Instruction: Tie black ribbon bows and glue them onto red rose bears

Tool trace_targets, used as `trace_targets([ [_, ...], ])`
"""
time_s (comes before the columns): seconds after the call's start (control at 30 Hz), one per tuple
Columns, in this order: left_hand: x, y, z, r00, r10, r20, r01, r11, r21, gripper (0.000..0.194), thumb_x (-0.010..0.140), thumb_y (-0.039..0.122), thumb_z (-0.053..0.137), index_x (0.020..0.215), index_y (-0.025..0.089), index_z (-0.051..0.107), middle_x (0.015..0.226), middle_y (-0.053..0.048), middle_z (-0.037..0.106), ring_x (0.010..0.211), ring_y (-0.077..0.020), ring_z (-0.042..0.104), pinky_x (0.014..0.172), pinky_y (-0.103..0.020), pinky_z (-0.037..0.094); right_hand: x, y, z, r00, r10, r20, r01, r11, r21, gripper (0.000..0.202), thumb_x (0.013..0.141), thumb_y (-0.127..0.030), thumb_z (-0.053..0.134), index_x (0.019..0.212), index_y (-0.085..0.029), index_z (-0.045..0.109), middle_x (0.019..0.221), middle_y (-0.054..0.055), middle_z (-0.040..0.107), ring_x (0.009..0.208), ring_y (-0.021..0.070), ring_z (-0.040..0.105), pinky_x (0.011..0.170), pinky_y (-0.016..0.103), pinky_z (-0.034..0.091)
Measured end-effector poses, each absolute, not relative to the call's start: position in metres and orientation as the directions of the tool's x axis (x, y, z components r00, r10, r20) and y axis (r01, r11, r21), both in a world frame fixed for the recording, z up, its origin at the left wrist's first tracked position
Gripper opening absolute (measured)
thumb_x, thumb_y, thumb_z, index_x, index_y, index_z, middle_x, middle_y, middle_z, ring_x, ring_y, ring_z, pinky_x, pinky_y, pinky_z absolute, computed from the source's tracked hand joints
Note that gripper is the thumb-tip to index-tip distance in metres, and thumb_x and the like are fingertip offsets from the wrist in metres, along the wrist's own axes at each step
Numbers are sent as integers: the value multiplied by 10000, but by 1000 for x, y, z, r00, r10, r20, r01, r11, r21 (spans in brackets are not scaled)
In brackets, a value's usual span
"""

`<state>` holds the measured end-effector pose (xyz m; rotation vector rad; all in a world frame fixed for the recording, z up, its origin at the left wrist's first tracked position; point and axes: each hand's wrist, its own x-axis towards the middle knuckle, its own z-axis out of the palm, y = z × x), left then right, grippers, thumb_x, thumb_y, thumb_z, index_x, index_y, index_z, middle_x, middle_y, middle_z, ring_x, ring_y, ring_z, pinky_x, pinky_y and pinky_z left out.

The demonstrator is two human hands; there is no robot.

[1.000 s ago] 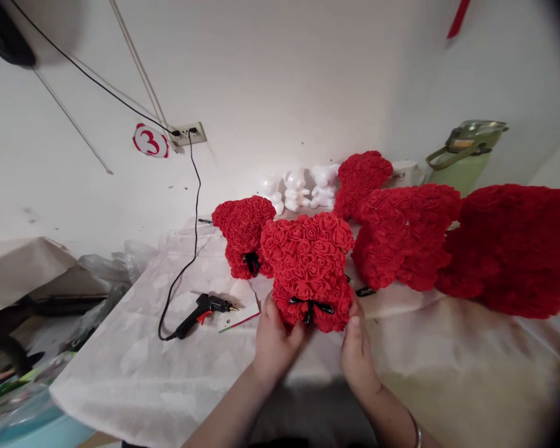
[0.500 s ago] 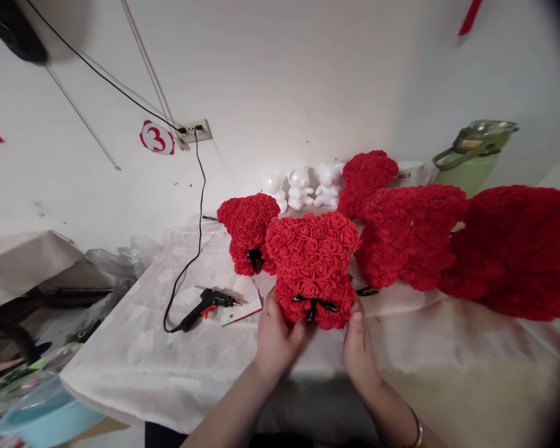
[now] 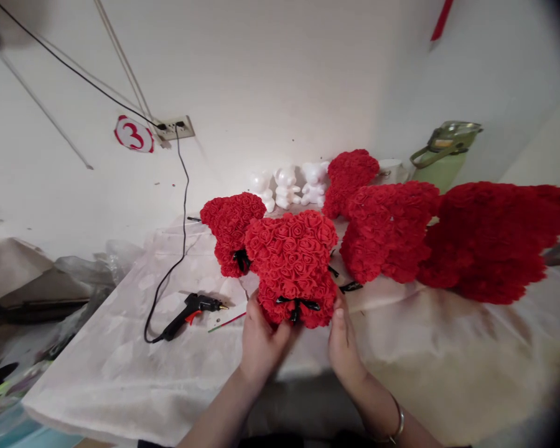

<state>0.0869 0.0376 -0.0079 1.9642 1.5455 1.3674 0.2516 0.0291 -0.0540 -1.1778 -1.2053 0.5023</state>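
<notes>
A red rose bear [image 3: 294,255], covered in foam roses and with a black bow near its lower front, is held upright at the table's front. My left hand [image 3: 264,330] is closed around its lower left side, the thumb below the bow. On its lower right side my right hand [image 3: 345,339] is pressed, fingers partly hidden behind the bear. Just behind to the left is a second red rose bear [image 3: 233,227], also with a black bow. Left of my hands lies a black glue gun [image 3: 191,314] with an orange trigger.
Several more red rose bears [image 3: 387,230] crowd the right side. Three white foam bear forms [image 3: 287,186] line the wall. A green jug [image 3: 448,155] stands at the back right. The glue gun's cord [image 3: 185,218] runs up to a wall socket [image 3: 177,127]. The table [image 3: 135,373] has a pale cloth.
The view has turned slightly to the right, so most things appear farther left. Both hands keep the same hold on the rose bear.
</notes>
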Motion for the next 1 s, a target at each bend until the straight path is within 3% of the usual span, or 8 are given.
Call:
trace_targets([
  [0.2, 80, 40, -13, -101, 857, 505, 574, -365, 733, 530, 759, 338, 645, 1215, 140, 460, 1079, -127, 609, 985, -270, 623, 838, -418, 532, 250, 27, -45, 344, 791, 506, 319, 409, -855, 489, 1027, -392, 216, 1496, -272, 282, 1550, 72, 342, 1446, 210, 294, 1163, 506, 312],
  [0.37, 76, 41, -12, -197, 833, 517, 604, -312, 733, 396, 728, 405, 667, 1009, 163, 528, 921, -66, 581, 835, -235, 613, 745, -369, 528, 248, 25, -44, 384, 783, 490, 324, 383, -865, 453, 1020, -380, 268, 1454, -274, 348, 1499, 89, 407, 1391, 220, 387, 1130, 500, 374],
  [0.47, 76, 41, -11, -240, 808, 539, 614, -303, 728, 338, 724, 380, 655, 966, 179, 531, 916, -55, 574, 840, -224, 599, 776, -359, 516, 250, 25, -41, 392, 781, 485, 316, 381, -869, 419, 1002, -357, 355, 1409, -268, 394, 1436, 108, 466, 1327, 233, 458, 1083, 505, 430],
  [0.67, 75, 40, -9, -294, 807, 513, 591, -268, 761, 319, 719, 371, 651, 941, 172, 539, 865, -53, 584, 780, -210, 586, 735, -343, 504, 281, 33, -23, 247, 738, 628, 587, 402, -703, 317, 925, -258, 479, 1215, -249, 604, 1279, 117, 561, 1238, 278, 508, 1048, 542, 439],
  [0.87, 78, 36, 0, -338, 788, 514, 611, -232, 757, 348, 700, 384, 652, 941, 170, 520, 812, -38, 594, 700, -193, 580, 637, -311, 484, 302, 60, -18, 92, 875, 475, 795, 223, -564, 295, 847, -316, 622, 1112, -230, 715, 1397, 143, 499, 1361, 381, 377, 1077, 594, 370],
  [1.0, 77, 36, -2, -343, 784, 518, 609, -233, 758, 361, 693, 391, 651, 942, 161, 527, 836, -48, 587, 723, -197, 576, 659, -321, 484, 303, 70, -20, 47, 931, 361, 819, 171, -547, 290, 803, -305, 668, 1056, -174, 722, 1354, 168, 560, 1330, 396, 416, 1082, 608, 331],
])
